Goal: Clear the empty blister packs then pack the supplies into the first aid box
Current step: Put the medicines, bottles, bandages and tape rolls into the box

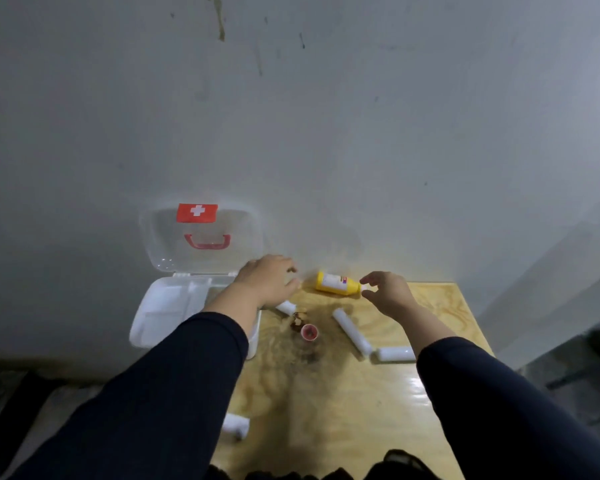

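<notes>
The white first aid box (160, 306) stands open at the table's left edge, its clear lid (201, 240) with a red cross and red handle leaning on the wall. A yellow bottle (336, 284) lies on its side at the far edge. My right hand (387, 289) is open, with its fingertips at the bottle's cap end. My left hand (269, 278) hovers open over the box's right corner, holding nothing I can see. Two white rolls (352, 332) (395, 353) lie on the right. Another white roll (286, 307) peeks out under my left wrist.
A small red cup (309, 332) and brownish scraps (298, 320) sit mid-table on the wooden table (343, 410). A white roll (236, 426) lies by the near left edge. The grey wall is right behind the table. Dark floor lies beyond the right edge.
</notes>
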